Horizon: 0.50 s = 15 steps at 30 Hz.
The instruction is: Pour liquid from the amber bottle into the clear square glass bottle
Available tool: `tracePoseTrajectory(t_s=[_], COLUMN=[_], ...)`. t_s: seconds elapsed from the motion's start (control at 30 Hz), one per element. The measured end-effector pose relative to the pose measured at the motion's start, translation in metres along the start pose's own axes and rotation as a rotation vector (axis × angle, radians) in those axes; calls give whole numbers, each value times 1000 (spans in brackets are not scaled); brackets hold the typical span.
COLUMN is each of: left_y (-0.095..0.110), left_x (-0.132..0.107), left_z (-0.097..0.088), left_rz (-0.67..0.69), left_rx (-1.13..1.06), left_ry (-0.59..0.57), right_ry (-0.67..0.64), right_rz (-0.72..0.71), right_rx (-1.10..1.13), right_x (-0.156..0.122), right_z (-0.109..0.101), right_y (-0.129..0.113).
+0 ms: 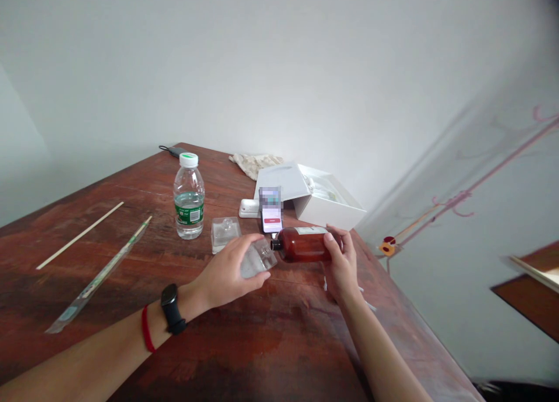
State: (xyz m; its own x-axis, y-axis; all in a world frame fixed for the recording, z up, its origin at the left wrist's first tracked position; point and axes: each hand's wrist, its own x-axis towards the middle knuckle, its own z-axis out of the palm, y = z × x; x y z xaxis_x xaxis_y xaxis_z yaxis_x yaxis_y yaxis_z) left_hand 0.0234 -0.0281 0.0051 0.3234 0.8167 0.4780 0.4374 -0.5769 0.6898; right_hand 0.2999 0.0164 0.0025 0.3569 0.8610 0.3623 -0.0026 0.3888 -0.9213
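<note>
Head view: left hand (225, 274) grips glass bottle (258, 258), right hand (340, 261) amber bottle (301, 244), just beside.

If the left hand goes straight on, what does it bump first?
Probably the amber bottle's black cap, touched first by the glass bottle the left hand holds; depth is unclear.
</note>
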Motion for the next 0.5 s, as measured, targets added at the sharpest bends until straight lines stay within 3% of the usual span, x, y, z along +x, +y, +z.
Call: tracePoseTrajectory(t_s=[0.5], left_y=[0], left_x=[0], left_z=[0], left_rz=[2], left_rx=[-2], left_ry=[-6], right_ry=[-5], right_rz=[-31], right_rx=[-36], right_x=[0], right_z=[-2], right_y=[2])
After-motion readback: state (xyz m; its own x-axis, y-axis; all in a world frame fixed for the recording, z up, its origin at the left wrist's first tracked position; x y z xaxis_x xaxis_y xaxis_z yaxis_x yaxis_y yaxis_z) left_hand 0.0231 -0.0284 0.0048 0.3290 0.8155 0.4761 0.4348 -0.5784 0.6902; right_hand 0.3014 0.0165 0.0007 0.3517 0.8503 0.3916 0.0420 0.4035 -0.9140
